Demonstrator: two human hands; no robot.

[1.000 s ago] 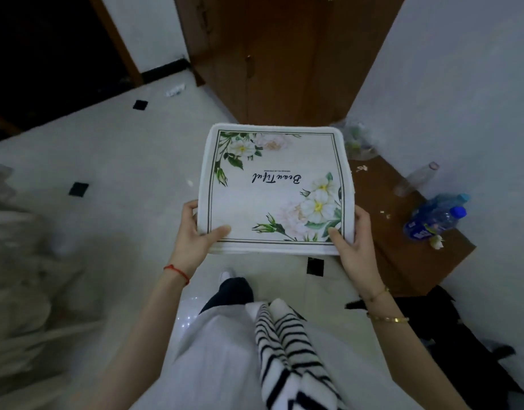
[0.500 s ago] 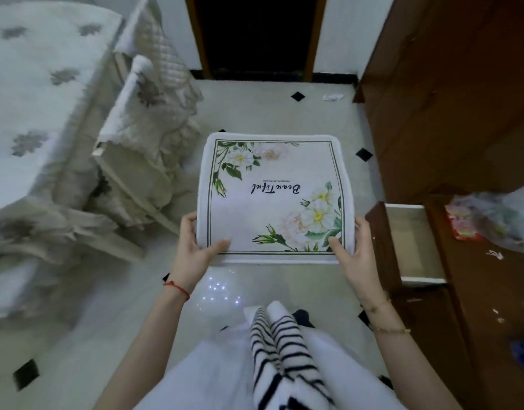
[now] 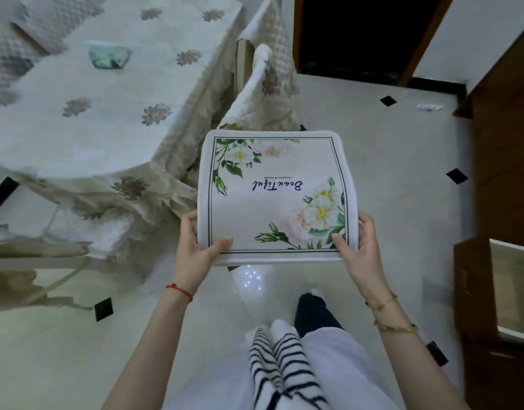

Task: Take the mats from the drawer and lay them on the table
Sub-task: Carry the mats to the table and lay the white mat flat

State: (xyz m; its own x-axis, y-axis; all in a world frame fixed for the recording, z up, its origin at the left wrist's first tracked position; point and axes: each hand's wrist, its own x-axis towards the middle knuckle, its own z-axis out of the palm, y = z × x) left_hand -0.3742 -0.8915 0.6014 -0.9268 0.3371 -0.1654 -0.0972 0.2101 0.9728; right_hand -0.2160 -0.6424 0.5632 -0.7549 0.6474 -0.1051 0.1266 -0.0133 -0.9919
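A white mat [image 3: 274, 199] printed with flowers and the word "Beautiful" is held flat in front of me, above the floor. Whether more mats lie under it I cannot tell. My left hand [image 3: 197, 251] grips its near left corner, thumb on top. My right hand [image 3: 358, 250] grips the near right corner the same way. The table [image 3: 86, 113], under a pale flowered cloth, stands to the upper left, apart from the mat. The open drawer [image 3: 512, 288] of a brown cabinet shows at the right edge.
A chair with a quilted cover [image 3: 266, 87] stands between the table and the mat. A small green-white thing [image 3: 107, 56] lies on the table. A dark doorway [image 3: 358, 37] is ahead. Glossy white tiled floor [image 3: 402, 202] spreads below.
The view has swung left from the cabinet and drawer toward the table. The table now fills the upper left and the drawer sits at the right edge. Both hands keep hold of the mat.
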